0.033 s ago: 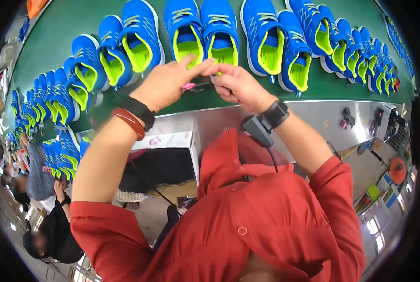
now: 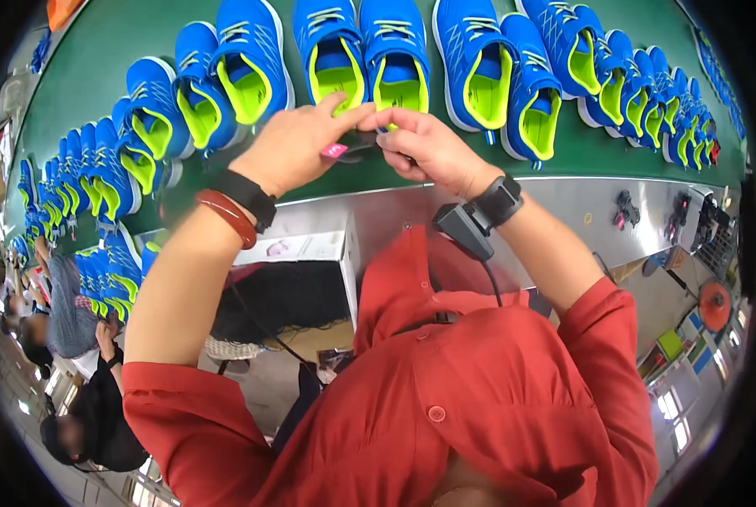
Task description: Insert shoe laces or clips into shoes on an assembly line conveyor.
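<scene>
Side by side on the green table, the middle pair of blue shoes, left shoe [image 2: 327, 34] and right shoe [image 2: 395, 38], has yellow-green linings and heels toward me. My left hand [image 2: 289, 144] is closed at their heels, with a small pink tag [image 2: 335, 150] on a thin dark loop under its fingers. My right hand [image 2: 433, 148] is closed in a pinch, its fingertips meeting the left ones just behind the right shoe's heel. What lies between the fingertips is too small and hidden to make out.
Rows of matching shoes curve away on the left [image 2: 247, 68] and right [image 2: 534, 101] of the green table [image 2: 335, 186]. A metal edge [image 2: 555, 203] runs along its near side. Below stands an open white box [image 2: 310, 245] with dark contents. Another person [image 2: 99, 422] sits at lower left.
The pink tag and my left hand have shifted slightly left and up. My right hand stays nearly in place, its fingertips still against the left hand's.
</scene>
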Motion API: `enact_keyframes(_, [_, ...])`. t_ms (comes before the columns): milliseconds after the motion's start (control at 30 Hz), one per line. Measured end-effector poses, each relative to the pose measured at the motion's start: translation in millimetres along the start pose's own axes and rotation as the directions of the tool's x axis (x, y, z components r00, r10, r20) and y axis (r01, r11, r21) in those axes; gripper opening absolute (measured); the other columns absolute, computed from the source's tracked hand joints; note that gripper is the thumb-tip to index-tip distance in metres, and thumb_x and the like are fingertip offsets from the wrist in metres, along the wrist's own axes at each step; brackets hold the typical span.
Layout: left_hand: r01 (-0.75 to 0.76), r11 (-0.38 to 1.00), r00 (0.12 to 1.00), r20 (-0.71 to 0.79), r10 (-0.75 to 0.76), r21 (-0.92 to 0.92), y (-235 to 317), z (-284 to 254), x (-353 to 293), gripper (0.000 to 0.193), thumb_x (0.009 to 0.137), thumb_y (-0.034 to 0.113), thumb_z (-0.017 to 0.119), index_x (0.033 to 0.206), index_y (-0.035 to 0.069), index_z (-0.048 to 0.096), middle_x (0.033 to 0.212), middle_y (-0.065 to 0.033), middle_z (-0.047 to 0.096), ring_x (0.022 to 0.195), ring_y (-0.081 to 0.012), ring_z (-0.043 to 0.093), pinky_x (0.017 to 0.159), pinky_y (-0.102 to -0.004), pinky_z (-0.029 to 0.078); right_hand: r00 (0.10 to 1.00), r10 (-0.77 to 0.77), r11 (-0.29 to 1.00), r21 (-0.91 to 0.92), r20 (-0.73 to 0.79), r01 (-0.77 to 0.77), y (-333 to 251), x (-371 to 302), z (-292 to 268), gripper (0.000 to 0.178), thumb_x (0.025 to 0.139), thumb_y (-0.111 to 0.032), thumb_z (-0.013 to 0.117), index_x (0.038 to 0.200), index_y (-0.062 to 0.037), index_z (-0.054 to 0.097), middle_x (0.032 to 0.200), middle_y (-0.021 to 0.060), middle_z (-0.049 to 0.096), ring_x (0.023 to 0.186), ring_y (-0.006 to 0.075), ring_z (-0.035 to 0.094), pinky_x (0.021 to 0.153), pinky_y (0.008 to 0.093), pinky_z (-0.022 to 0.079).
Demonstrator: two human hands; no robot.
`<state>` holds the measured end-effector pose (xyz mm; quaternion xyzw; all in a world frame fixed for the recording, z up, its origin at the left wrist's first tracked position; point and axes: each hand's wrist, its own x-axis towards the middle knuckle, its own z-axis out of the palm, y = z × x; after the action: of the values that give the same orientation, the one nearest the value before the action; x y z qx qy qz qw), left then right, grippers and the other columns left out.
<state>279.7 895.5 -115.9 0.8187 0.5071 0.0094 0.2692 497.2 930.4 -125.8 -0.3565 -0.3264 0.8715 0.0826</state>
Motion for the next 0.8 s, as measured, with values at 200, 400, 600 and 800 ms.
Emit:
enact_keyframes(200, [0.101, 0.988, 0.995, 0.001, -0.102, -0.120, 0.9, 11.6, -1.0, 0.046, 0.086, 0.008, 0.055, 0.130, 0.022, 0.051, 0.098, -0.0168, 0.056, 0.082, -0.0390, 0.061, 0.068, -0.0467, 0.049, 0.828, -0.517, 0.610, -0.772, -0.216, 0.180, -9.0, -6.6, -30.4, 0.029, 0.094, -0.015, 0.048, 0.119, -0.0012, 0.052, 0.106, 0.0145, 0.063, 0.079, 0.0236, 0.065, 0.066, 0.0344, 0.052])
enact_keyframes(400, [0.260, 0.965, 0.934, 0.262, -0.244, -0.031, 1.8, -10.1, -4.4, 0.047, 0.083, -0.003, 0.048, 0.125, 0.015, 0.055, 0.105, -0.0236, 0.058, 0.095, -0.0396, 0.061, 0.082, -0.0460, 0.049, 0.898, -0.379, -0.123, -0.974, 0.223, 0.190, 12.0, 6.2, -50.1, 0.038, 0.075, -0.014, 0.072, 0.109, -0.0045, 0.058, 0.102, 0.0110, 0.059, 0.094, 0.0321, 0.057, 0.081, 0.0415, 0.047])
enact_keyframes(600, [0.250, 0.968, 0.937, 0.259, -0.234, -0.028, -2.3, -13.0, -7.8, 0.038, 0.085, 0.000, 0.046, 0.118, 0.011, 0.061, 0.100, -0.0229, 0.060, 0.094, -0.0388, 0.061, 0.082, -0.0455, 0.049, 0.760, -0.569, -0.363, -0.925, 0.313, 0.109, -10.9, 8.3, -30.6, 0.036, 0.070, -0.042, 0.074, 0.078, -0.0107, 0.059, 0.079, 0.0053, 0.058, 0.078, 0.0237, 0.055, 0.068, 0.0372, 0.041])
enact_keyframes(800, [0.290, 0.956, 0.931, 0.243, -0.272, -0.040, 0.7, -11.6, -6.3, 0.035, 0.085, 0.001, 0.046, 0.114, 0.010, 0.063, 0.100, -0.0224, 0.061, 0.093, -0.0380, 0.061, 0.081, -0.0463, 0.049, 0.768, -0.515, -0.431, -0.889, 0.382, 0.153, -23.2, 17.2, -25.7, 0.035, 0.068, -0.042, 0.076, 0.073, -0.0104, 0.062, 0.073, 0.0032, 0.057, 0.074, 0.0215, 0.055, 0.068, 0.0354, 0.040])
